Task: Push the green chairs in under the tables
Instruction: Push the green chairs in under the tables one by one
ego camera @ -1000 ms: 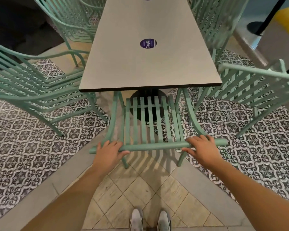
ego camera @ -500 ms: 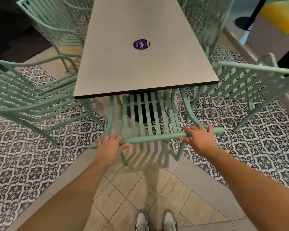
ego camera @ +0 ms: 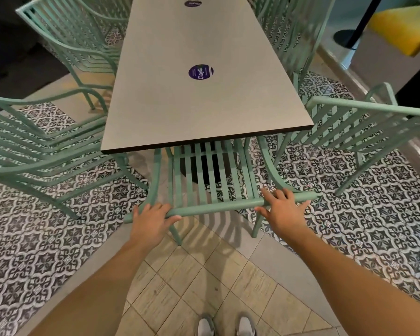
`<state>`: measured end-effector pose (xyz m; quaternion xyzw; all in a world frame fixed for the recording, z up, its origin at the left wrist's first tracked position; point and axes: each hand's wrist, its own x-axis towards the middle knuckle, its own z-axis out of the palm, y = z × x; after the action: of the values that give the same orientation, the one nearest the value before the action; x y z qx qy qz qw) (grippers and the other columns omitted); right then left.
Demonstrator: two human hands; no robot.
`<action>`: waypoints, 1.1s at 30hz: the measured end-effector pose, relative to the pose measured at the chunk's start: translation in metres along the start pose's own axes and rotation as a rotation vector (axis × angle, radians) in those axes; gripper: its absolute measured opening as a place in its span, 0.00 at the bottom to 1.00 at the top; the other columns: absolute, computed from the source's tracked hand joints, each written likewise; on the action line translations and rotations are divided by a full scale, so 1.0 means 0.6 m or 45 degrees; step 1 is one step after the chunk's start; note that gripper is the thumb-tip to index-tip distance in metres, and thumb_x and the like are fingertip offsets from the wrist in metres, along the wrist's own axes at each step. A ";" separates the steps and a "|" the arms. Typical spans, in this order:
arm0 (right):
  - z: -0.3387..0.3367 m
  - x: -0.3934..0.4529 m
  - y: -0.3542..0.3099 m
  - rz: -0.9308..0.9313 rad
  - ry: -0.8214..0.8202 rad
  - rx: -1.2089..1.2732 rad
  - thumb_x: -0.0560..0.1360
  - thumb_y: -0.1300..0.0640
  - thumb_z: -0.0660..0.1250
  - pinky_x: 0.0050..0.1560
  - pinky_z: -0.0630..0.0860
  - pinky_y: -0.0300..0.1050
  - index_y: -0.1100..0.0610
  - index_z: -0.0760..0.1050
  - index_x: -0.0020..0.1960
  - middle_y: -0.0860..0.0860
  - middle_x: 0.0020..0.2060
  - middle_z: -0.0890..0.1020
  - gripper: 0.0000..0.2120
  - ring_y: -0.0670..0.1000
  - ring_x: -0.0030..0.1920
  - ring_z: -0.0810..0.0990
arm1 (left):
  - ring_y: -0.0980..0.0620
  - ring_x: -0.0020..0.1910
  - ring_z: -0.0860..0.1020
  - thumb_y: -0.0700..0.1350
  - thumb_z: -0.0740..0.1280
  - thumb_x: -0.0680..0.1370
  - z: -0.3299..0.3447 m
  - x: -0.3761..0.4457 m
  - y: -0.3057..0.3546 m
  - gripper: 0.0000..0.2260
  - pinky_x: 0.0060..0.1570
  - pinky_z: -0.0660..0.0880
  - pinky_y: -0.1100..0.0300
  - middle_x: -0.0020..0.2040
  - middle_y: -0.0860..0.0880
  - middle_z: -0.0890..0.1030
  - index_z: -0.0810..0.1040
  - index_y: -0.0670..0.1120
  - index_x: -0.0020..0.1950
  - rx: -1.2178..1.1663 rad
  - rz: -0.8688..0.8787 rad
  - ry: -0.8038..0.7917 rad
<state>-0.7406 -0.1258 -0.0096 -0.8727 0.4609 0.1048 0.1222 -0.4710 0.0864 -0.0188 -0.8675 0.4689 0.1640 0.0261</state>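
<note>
A green slatted metal chair stands at the near end of a long grey table, its seat partly under the tabletop. My left hand grips the left end of the chair's top rail, fingers wrapped over it. My right hand rests on the right end of the same rail with the fingers spread and loosened. The table's black pedestal base shows through the chair's slats.
More green chairs stand around the table: one at the left, one at the right, others further back on both sides. A purple round sticker lies on the tabletop. My shoes stand on beige tiles; a black post base is far right.
The chair has slid forward, further under the table. My right hand's fingers have loosened and spread on the rail; the left hand keeps its grip.
</note>
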 end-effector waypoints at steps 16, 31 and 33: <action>-0.010 0.051 0.037 -0.033 0.072 0.037 0.74 0.32 0.52 0.64 0.49 0.80 0.43 0.61 0.74 0.49 0.68 0.69 0.31 0.53 0.75 0.54 | 0.49 0.59 0.71 0.68 0.48 0.77 -0.009 0.026 0.037 0.23 0.69 0.56 0.35 0.54 0.56 0.77 0.72 0.55 0.57 -0.029 -0.014 -0.015; -0.008 0.056 0.027 -0.041 0.109 0.028 0.76 0.34 0.53 0.64 0.49 0.81 0.45 0.62 0.73 0.50 0.66 0.70 0.29 0.52 0.74 0.55 | 0.50 0.58 0.71 0.71 0.45 0.73 -0.011 0.050 0.014 0.28 0.69 0.56 0.37 0.54 0.57 0.76 0.73 0.57 0.57 -0.062 0.048 -0.030; -0.008 0.053 0.020 -0.040 0.112 0.025 0.76 0.34 0.53 0.63 0.50 0.81 0.45 0.65 0.71 0.50 0.64 0.71 0.27 0.53 0.73 0.56 | 0.50 0.59 0.71 0.72 0.42 0.71 -0.013 0.050 0.009 0.31 0.69 0.57 0.38 0.55 0.57 0.77 0.74 0.57 0.58 -0.040 0.054 -0.026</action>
<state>-0.7326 -0.1589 -0.0158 -0.8824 0.4531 0.0598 0.1120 -0.4582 0.0576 -0.0202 -0.8559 0.4843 0.1807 0.0139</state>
